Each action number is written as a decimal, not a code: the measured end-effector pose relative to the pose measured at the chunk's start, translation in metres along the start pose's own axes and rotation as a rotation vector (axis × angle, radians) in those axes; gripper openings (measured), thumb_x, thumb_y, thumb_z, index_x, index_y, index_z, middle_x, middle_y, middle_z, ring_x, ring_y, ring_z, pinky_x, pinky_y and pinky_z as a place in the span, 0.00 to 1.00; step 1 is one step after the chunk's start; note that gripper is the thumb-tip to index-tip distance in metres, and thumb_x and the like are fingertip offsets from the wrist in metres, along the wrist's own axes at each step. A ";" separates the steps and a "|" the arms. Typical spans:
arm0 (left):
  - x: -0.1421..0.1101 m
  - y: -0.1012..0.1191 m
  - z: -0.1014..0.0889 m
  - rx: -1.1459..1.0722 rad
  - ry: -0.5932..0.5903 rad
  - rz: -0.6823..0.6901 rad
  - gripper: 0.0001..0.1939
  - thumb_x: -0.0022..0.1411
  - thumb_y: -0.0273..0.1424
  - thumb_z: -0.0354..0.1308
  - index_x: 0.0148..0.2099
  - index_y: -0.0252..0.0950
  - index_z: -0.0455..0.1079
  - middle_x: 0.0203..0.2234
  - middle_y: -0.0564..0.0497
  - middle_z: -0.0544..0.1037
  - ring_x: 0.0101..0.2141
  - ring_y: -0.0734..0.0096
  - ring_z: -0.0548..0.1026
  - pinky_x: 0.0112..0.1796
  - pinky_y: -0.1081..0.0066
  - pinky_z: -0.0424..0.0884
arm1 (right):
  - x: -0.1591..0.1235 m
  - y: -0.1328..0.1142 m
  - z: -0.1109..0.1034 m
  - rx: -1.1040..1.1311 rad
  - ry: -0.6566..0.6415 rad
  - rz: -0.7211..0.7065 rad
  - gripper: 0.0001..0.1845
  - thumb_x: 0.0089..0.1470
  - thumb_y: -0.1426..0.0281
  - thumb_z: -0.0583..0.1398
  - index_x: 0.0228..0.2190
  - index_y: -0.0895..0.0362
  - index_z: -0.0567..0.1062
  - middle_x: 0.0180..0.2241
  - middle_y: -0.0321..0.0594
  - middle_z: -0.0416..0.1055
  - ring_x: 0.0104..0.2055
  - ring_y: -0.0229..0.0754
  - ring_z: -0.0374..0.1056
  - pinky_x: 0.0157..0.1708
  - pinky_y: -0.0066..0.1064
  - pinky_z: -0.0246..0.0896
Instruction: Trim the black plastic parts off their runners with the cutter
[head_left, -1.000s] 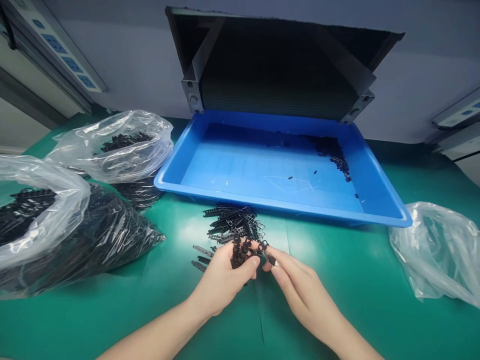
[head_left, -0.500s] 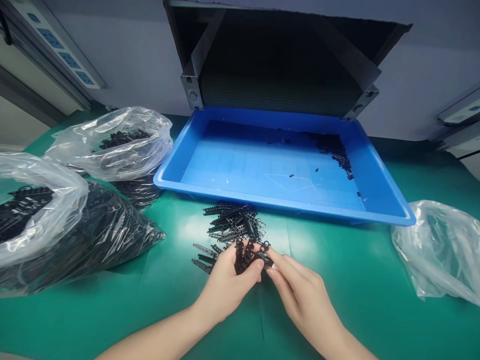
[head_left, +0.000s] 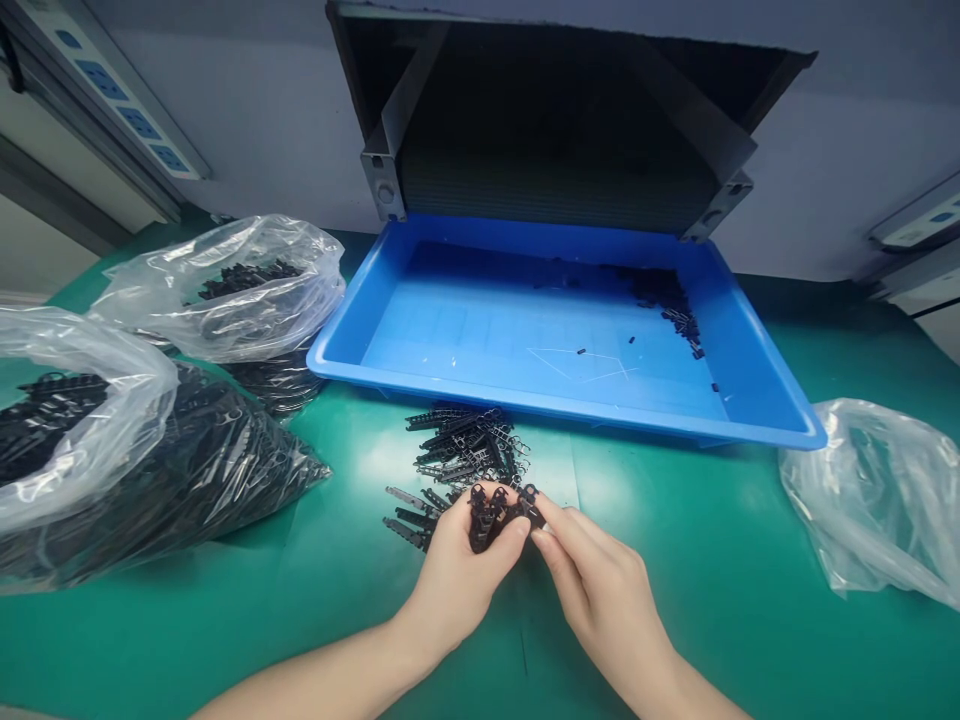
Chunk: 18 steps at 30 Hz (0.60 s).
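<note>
Both hands worked close together over the green table [head_left: 337, 640], just in front of the tray.

Left hand [head_left: 450, 585]: curled round a bunch [head_left: 482, 530] of slim black parts, ring-shaped ends up, thumb pressed across. Count not possible; fingers hid most of it.

Right hand [head_left: 615, 590]: narrow, thumb and forefinger pinched on one black part [head_left: 531, 510] at the bunch's right side. Could not tell whether that part was joined to the others or apart from them.

Pile [head_left: 465, 440] of like parts lay on the table, just beyond the left hand and close to the tray's near wall. A few strays [head_left: 405, 528] lay beside the left fingers, fanned out to the left.

Tray [head_left: 562, 408], blue: small black bits [head_left: 681, 320] gathered at its right end, a few scattered singly. A dark ramp [head_left: 555, 140] stood over its far side.

Two clear bags at left, near bag [head_left: 142, 430] and far bag [head_left: 300, 300], both well stocked with black parts. A third bag [head_left: 874, 510] sat crumpled at right, beside the tray.

Progress, by judgement: work under way, bunch in hand, a fair pile not picked up, plenty more bagged. Which parts had been dealt with, if any, could not be told.
</note>
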<state>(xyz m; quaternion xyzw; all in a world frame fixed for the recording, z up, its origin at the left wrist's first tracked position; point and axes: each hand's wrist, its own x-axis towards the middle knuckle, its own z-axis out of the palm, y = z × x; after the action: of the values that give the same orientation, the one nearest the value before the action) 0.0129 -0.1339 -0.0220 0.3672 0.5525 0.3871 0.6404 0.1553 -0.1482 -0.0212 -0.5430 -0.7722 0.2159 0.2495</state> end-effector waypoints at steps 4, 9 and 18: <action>0.003 0.010 -0.001 -0.042 0.040 -0.038 0.11 0.52 0.35 0.58 0.36 0.34 0.64 0.24 0.55 0.65 0.20 0.80 0.59 0.19 0.79 0.53 | 0.002 0.001 -0.001 0.026 0.010 0.008 0.18 0.59 0.71 0.47 0.50 0.57 0.66 0.28 0.39 0.70 0.28 0.38 0.68 0.25 0.25 0.63; 0.014 0.028 -0.015 -0.095 0.184 0.116 0.14 0.55 0.40 0.56 0.36 0.34 0.62 0.18 0.58 0.61 0.16 0.81 0.54 0.16 0.79 0.51 | 0.009 0.015 -0.002 -0.039 0.037 0.102 0.19 0.58 0.66 0.48 0.50 0.56 0.64 0.32 0.41 0.73 0.30 0.41 0.71 0.25 0.28 0.65; 0.027 0.030 -0.031 -0.168 0.195 0.210 0.12 0.58 0.35 0.56 0.41 0.33 0.64 0.22 0.56 0.65 0.23 0.79 0.62 0.29 0.78 0.61 | 0.035 0.043 0.005 -0.261 -0.070 0.037 0.18 0.52 0.77 0.52 0.45 0.53 0.68 0.37 0.40 0.71 0.29 0.40 0.70 0.23 0.27 0.63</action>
<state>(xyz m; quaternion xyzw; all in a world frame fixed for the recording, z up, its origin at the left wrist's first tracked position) -0.0181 -0.0954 -0.0099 0.3288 0.5360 0.5306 0.5684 0.1735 -0.1020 -0.0454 -0.5770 -0.7919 0.1370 0.1454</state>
